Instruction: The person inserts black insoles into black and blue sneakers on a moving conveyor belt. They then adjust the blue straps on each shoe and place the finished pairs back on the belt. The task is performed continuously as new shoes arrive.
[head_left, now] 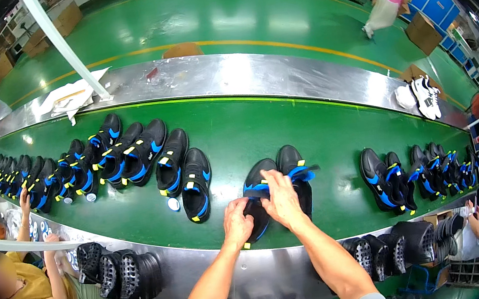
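Both our hands work one black-and-blue shoe point(259, 200) on the green belt point(312, 131): left hand point(237, 223) closes its fingers on the toe to steady it, right hand point(279, 200) pinches the blue laces.

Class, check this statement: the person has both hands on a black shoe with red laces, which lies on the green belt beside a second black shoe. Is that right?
Not quite. In the head view the laces are blue, not red. The rest holds: the left hand and right hand are both on a black shoe, which lies on the green belt beside a second black shoe.
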Available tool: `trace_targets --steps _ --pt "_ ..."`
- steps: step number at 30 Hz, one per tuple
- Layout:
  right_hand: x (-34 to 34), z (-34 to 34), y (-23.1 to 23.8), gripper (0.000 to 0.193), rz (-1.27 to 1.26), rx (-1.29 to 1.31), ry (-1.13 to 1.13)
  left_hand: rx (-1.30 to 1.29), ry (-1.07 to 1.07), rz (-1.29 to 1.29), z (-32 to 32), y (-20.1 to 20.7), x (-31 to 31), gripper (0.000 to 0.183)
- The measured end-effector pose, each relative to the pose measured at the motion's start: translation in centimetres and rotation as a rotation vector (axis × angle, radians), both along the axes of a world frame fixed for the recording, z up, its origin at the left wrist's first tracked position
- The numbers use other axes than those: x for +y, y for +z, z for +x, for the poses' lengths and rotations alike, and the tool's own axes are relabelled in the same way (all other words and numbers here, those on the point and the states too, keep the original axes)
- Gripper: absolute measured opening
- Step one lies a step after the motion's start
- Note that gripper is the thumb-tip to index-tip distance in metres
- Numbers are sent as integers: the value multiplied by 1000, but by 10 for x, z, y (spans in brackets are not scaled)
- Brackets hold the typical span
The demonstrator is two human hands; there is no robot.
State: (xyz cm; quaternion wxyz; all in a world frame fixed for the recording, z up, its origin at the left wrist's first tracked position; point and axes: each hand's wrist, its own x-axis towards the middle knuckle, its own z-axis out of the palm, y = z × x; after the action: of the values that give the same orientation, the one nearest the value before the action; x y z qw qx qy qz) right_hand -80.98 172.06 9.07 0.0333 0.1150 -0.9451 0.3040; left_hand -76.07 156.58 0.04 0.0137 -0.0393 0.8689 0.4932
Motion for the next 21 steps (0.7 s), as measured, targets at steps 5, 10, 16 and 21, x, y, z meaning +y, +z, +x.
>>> trace_targets --steps 5,10,16,21 --pt "8 10 -20 26 27 -70 353 -69 286 428 6 -20 -2 58" --pt "-15 15 -43 26 133 135 383 -72 225 310 2 -9 2 53" --pt "2 12 -41 42 -294 -33 32 365 -147 -145 -8 48 1 38" --pt "34 24 -52 25 -256 -56 -217 455 -343 -315 -7 30 -31 31"
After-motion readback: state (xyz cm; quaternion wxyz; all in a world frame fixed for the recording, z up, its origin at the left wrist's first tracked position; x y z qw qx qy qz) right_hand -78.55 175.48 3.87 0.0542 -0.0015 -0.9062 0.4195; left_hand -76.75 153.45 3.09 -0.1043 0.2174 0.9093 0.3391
